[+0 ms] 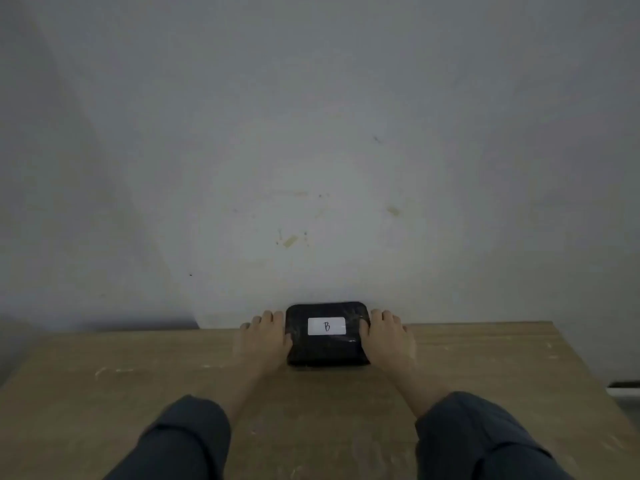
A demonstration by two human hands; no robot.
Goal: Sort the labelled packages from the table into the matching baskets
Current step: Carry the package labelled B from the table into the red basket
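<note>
A two-handed grip is set on the black package (pixel 327 336): the left hand (pixel 265 337) is pressed against its left side and the right hand (pixel 386 336) against its right side, with the fingers laid along the short edges and the thumbs resting on the top face. The package is thus clasped between both palms rather than pinched from above. Whether it is already raised off the surface cannot be told.

The package is wrapped in dark, glossy film, with rounded corners and a white label (pixel 326 326) marked "B" on top. The wrap is judged to be slippery, so pressure from both sides, or fingers hooked under the lower edges, would be the safer hold. Its bulging, cushion-like outline suggests a somewhat soft body that may give under a squeeze; moderate weight is guessed, since two hands are used.

The package lies at the far edge of the wooden counter (pixel 138 375), close to the pale wall (pixel 311 133). Dark sleeves (pixel 187 438) are seen at the near edge. No basket is in view, so the one marked B must be found elsewhere.
</note>
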